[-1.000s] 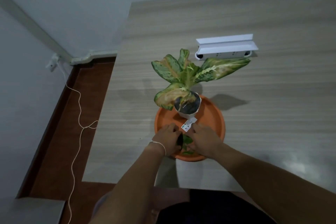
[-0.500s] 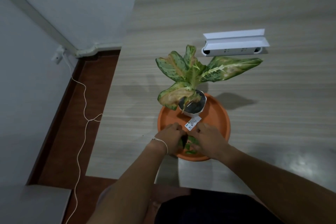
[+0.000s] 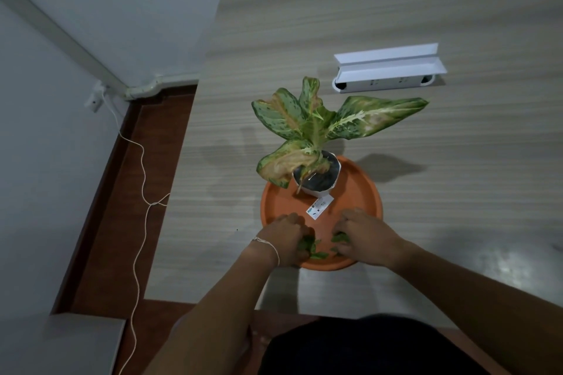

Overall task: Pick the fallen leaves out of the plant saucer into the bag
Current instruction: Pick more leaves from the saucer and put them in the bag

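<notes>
A round orange saucer (image 3: 362,189) sits on the table with a small white pot (image 3: 320,179) at its far side. A plant with variegated leaves (image 3: 307,128) grows from the pot. Small green fallen leaves (image 3: 313,248) lie at the near edge of the saucer. My left hand (image 3: 286,237) rests in the saucer with its fingers curled onto leaves on the left. My right hand (image 3: 362,234) has its fingers curled onto leaves (image 3: 338,237) on the right. A white label (image 3: 318,207) lies in the saucer between pot and hands. No bag is in view.
A white power strip box (image 3: 387,70) lies on the wooden table (image 3: 457,161) behind the plant. The table's left edge drops to a brown floor (image 3: 122,207) with a white cable (image 3: 140,192). The near table edge is just below my wrists.
My hands have moved apart in the saucer, each drawing green leaves to its side. The camera view has shifted slightly; the plant and pot stay in place.
</notes>
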The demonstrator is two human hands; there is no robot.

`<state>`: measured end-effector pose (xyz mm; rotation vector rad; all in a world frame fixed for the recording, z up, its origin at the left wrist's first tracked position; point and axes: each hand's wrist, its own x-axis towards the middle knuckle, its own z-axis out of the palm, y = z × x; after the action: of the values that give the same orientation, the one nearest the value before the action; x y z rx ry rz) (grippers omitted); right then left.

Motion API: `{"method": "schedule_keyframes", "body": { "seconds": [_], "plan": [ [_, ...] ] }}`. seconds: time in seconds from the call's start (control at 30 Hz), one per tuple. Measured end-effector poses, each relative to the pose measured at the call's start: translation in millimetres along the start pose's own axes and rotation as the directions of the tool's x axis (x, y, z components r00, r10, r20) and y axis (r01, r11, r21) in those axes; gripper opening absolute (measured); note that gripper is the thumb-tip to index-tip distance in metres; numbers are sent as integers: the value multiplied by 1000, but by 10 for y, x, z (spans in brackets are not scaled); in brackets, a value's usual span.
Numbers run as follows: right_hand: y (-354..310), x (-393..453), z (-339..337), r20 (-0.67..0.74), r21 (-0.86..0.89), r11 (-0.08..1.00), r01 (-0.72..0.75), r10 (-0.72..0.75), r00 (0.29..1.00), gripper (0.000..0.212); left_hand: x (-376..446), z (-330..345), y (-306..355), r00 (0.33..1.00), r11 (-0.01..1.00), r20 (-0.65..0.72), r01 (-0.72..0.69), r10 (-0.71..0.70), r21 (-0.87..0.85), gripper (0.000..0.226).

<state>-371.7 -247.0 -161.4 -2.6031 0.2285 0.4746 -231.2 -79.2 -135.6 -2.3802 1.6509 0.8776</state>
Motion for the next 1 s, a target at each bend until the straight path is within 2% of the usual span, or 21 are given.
{"method": "schedule_keyframes", "body": {
  "seconds": [0.13,0.37,0.53,0.63,0.7,0.77,0.83,0.9,1.0],
  "plan": [
    [-109,25,-19,47,-62,998,-1,4,999,47,38,-4,54,1000,999,2,21,-21,28,45],
    [-126,56,37,86,-88,996,-16,24,996,24,74,29,-4,997,997,48,59,-61,46,37],
    [-112,161,77,96,75,988,-138,131,987,21,133,79,-24,997,998,63,47,-49,39,30],
    [-56,214,94,82,284,921,-267,254,964,16,146,89,-67,991,975,11,136,-136,-175,20],
    [1,226,70,89,495,787,-368,375,923,7,179,62,-131,972,915,-17,216,-236,-340,23],
    [24,239,4,166,719,549,-427,461,872,1,185,-4,-180,940,800,-26,274,-339,-534,24],
    [-4,244,-133,262,853,289,-435,483,836,6,159,-102,-202,902,609,22,308,-431,-731,24],
    [-50,219,-285,343,906,64,-418,467,815,11,105,-179,-242,865,389,107,326,-490,-861,24],
    [-79,181,-421,427,904,-170,-393,424,798,20,-7,-218,-295,831,67,239,312,-502,-948,20]
  ]
}}
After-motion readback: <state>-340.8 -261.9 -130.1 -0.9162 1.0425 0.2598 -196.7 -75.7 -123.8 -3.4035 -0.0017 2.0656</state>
